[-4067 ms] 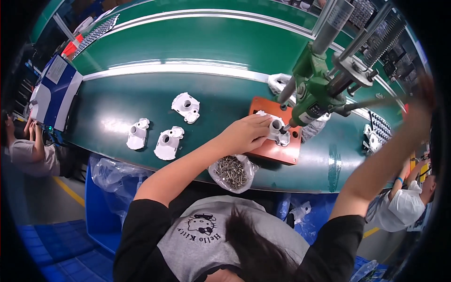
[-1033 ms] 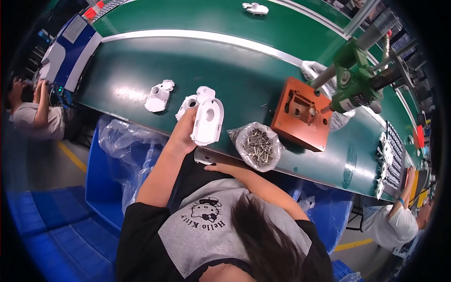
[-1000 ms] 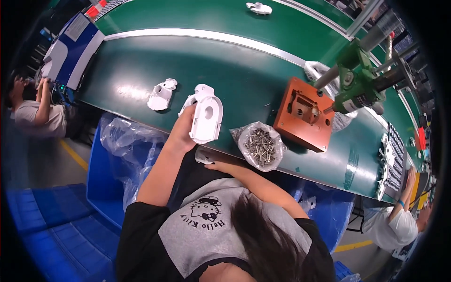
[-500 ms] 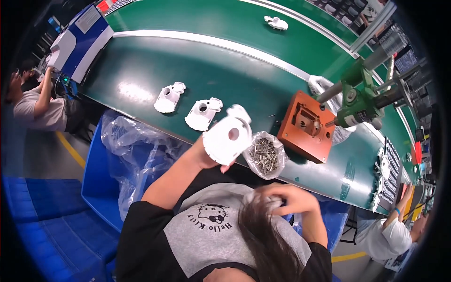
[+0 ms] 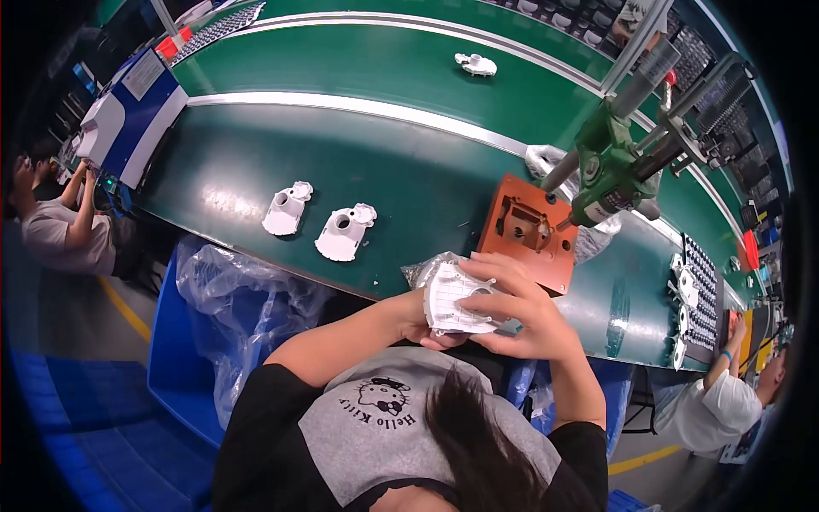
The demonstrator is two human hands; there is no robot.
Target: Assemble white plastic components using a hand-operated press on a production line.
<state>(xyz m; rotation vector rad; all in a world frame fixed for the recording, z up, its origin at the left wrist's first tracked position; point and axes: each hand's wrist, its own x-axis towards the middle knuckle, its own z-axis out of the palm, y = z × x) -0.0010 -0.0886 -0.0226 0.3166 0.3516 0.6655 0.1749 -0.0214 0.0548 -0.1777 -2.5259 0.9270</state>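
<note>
A white plastic housing (image 5: 447,300) is held in front of my chest, its ribbed inner side showing. My left hand (image 5: 418,322) grips it from the left and below, some fingers hidden behind it. My right hand (image 5: 531,314) is closed over its right end, thumb below and fingers across the top. Just behind the housing, a clear plastic bag (image 5: 420,271) is mostly covered; its contents cannot be made out now. Two similar white housings, a nearer one (image 5: 345,234) and a farther one (image 5: 287,209), lie on the green bench (image 5: 409,183) to the left.
An orange fixture block (image 5: 503,209) sits under a green press (image 5: 610,162) at right. One more white part (image 5: 476,64) lies on the green belt (image 5: 358,64). A blue bin (image 5: 192,358) with clear film stands below the bench. Co-workers sit at both sides.
My right hand has come up from my chest and taken hold of the housing. The housing has been turned from its smooth face to its ribbed side and brought right, over the bag.
</note>
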